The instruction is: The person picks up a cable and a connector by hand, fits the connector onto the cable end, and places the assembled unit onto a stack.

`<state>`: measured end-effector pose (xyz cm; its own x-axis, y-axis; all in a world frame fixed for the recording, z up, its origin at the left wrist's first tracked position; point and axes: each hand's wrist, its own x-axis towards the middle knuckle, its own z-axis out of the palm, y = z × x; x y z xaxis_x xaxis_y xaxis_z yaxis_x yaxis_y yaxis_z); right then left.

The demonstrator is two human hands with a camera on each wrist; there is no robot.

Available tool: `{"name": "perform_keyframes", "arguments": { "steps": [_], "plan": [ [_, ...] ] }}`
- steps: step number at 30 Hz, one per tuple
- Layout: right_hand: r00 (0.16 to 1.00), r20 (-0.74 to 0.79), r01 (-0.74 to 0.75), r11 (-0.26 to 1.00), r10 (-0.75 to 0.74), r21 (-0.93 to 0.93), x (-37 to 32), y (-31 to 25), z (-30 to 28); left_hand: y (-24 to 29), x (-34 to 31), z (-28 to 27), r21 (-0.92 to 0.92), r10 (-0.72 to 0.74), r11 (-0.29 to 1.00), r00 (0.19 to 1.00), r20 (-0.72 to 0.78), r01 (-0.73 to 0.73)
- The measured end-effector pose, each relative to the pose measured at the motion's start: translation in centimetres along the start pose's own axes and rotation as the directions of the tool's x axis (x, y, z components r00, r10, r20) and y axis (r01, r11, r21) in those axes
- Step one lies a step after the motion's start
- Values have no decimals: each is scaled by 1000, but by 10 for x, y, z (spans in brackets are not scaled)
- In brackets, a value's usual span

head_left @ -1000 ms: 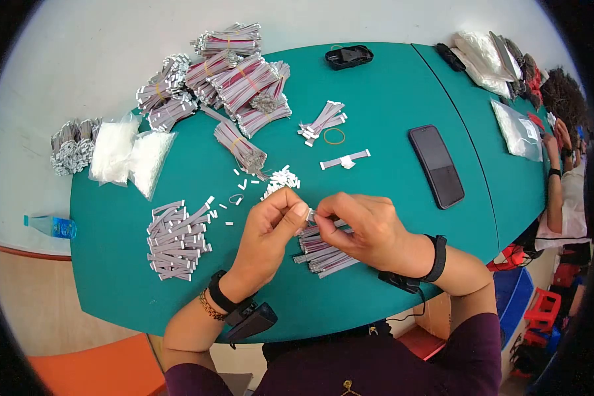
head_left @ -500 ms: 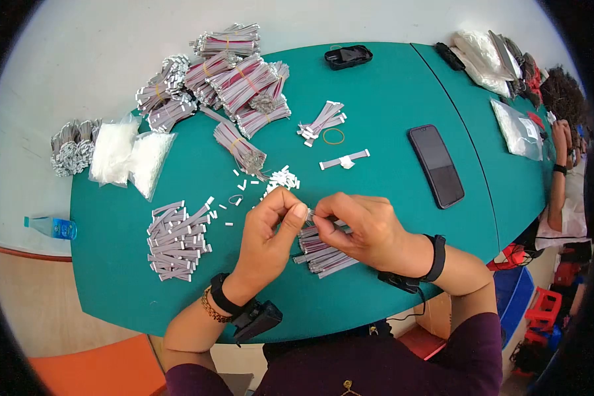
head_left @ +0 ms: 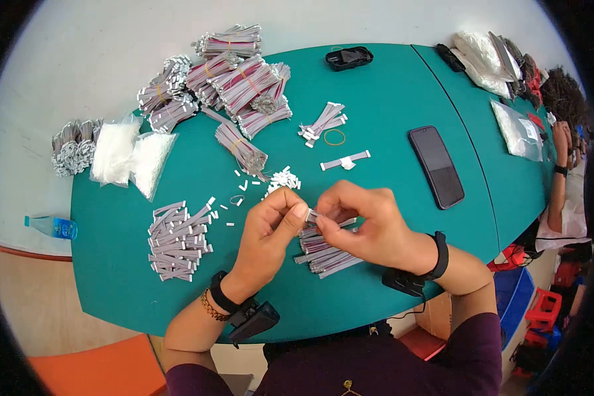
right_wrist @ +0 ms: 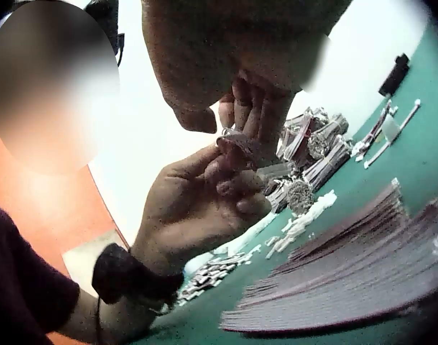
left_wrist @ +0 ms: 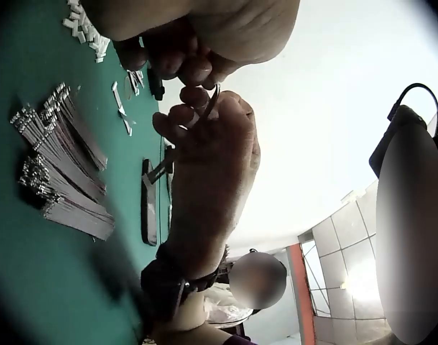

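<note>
Both hands meet over the green table in the head view. My left hand (head_left: 270,228) pinches the end of a short grey ribbon cable (head_left: 312,216) between thumb and forefinger. My right hand (head_left: 373,221) holds the same cable just to the right, fingers curled. In the left wrist view, the ribbon cable (left_wrist: 161,169) bends through the right hand's fingers and its tail sticks out beside the palm. Below the hands lies a stack of ribbon cables (head_left: 327,254). Small white connector housings (head_left: 282,179) lie in a heap just beyond the left hand.
Cables with white ends (head_left: 177,243) are piled at the left. Banded cable bundles (head_left: 244,82) and bags of white parts (head_left: 150,158) stand at the back left. A phone (head_left: 437,166), a rubber band (head_left: 334,136) and a few finished-looking cables (head_left: 323,122) lie to the right.
The right hand's thumb and forefinger have spread and shifted slightly, so more of the cable's end shows. The left hand has stayed nearly still.
</note>
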<state>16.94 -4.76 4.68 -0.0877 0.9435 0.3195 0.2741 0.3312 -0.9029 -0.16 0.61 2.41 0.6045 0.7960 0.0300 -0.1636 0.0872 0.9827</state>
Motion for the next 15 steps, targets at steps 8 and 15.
{"name": "perform_keyframes", "arguments": {
  "steps": [8, 15],
  "plan": [
    [900, 205, -435, 800, 384, 413, 6, 2, -6, 8, 1, 0, 54, -18, 998, 1000, 20, 17],
    [890, 264, -452, 785, 371, 423, 9, -2, -10, 9, 2, 0, -33, -42, 998, 998, 52, 44]
  ]
}}
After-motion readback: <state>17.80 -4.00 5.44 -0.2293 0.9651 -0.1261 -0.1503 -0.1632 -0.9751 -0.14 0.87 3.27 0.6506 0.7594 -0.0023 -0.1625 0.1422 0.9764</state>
